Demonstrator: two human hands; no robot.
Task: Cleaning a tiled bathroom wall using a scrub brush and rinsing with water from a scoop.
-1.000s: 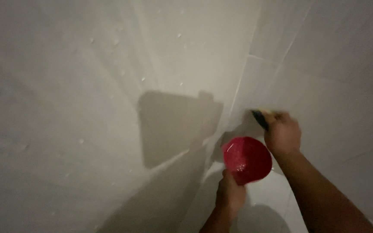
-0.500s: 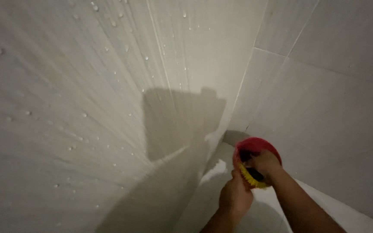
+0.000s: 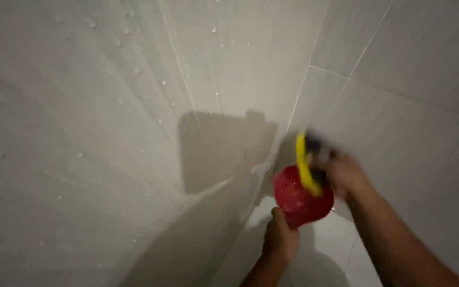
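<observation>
Left hand (image 3: 281, 239): closed from below on the red cup (image 3: 301, 195), most likely by its handle, though the handle itself is hidden behind the fingers
Red cup: held up in the corner where the two tiled walls (image 3: 107, 133) meet, low in the view, its open mouth tipped toward the camera and a little to the left; kept close to the other hand, so the brush sits right at its rim
Right hand (image 3: 346, 172): curled shut around a yellow brush (image 3: 304, 165); blurred, so the exact finger hold cannot be made out
Yellow brush: just above and touching or overlapping the cup's upper rim; long axis runs near upright, curving from the top down toward the cup mouth, dark bristle side facing the right hand
Tiled walls: pale grey, spotted with water drops on the left side; a shadow falls near the corner seam
</observation>
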